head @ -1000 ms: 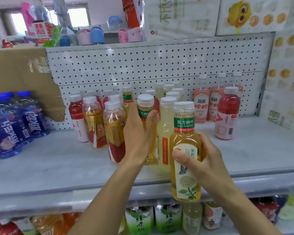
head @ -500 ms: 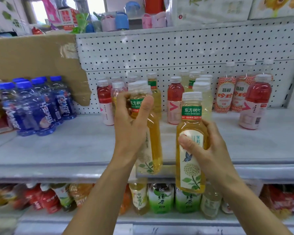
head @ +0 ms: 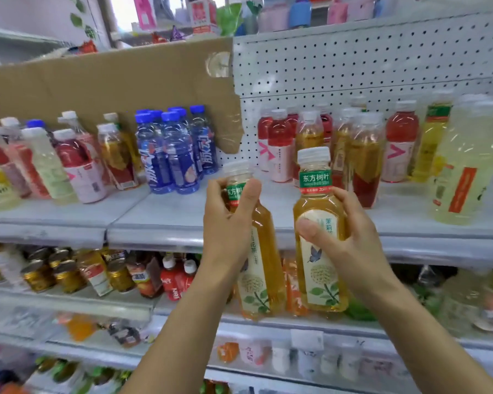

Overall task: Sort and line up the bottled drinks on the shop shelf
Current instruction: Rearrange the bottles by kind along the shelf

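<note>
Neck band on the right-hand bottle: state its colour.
Neck band: green with white characters. Head view.

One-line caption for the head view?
Left hand grips one tea bottle, right hand a second tea bottle, before the shelf.

A white pegboard panel (head: 353, 61) backs the grey metal shelf (head: 180, 214), and a brown cardboard sheet (head: 97, 86) covers its left part (tape shines near the sheet's right edge). A lower tier (head: 69, 307) runs beneath. Daylight glares through a window (head: 123, 9) at the top, beside a pale wall (head: 26, 12) with a leafy vine (head: 79, 21).
</note>
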`<action>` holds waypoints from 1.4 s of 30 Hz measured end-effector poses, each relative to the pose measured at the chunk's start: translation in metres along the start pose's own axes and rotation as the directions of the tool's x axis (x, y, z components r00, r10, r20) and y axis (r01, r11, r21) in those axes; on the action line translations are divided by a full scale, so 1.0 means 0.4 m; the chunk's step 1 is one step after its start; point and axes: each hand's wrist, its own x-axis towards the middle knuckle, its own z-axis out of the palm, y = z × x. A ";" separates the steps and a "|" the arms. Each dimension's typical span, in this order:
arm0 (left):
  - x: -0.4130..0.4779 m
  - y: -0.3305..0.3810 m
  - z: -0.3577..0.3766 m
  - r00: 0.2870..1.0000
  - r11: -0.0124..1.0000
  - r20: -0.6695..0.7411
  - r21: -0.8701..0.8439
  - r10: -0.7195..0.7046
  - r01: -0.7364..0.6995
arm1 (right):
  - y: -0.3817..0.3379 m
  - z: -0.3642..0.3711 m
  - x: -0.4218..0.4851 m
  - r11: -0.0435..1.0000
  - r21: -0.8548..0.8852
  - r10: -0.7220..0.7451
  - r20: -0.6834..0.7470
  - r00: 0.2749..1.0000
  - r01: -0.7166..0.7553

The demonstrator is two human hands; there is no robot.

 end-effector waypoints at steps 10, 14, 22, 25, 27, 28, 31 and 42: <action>-0.012 -0.036 -0.441 0.991 0.989 -0.077 0.091 -0.110 0.117 | -0.020 0.424 -0.087 1.000 0.014 0.012 0.074 0.997 -0.013; 0.004 -0.044 -0.590 0.986 0.988 -0.130 0.102 -0.100 0.114 | -0.030 0.575 -0.087 0.999 0.033 0.020 0.129 0.991 -0.025; 0.103 -0.076 -0.852 0.968 0.987 -0.241 0.128 -0.065 0.099 | -0.017 0.862 -0.018 0.997 0.063 0.035 0.250 0.968 -0.052; 0.158 -0.092 -0.952 0.961 0.983 -0.267 0.147 -0.068 0.110 | -0.008 0.976 0.024 0.995 0.085 0.034 0.286 0.958 -0.061; 0.202 -0.100 -1.016 0.960 0.980 -0.276 0.168 -0.055 0.104 | 0.000 1.051 0.059 0.991 0.116 0.025 0.305 0.952 -0.063; 0.226 -0.104 -1.048 0.958 0.980 -0.282 0.173 -0.049 0.102 | 0.005 1.087 0.078 0.989 0.134 0.023 0.309 0.951 -0.067; 0.294 -0.115 -1.140 0.954 0.979 -0.299 0.184 -0.035 0.093 | 0.015 1.187 0.133 0.984 0.162 0.016 0.315 0.949 -0.070; 0.511 -0.170 -1.388 0.957 0.990 -0.288 0.127 -0.026 0.065 | 0.026 1.430 0.265 0.990 0.124 0.034 0.272 0.962 -0.070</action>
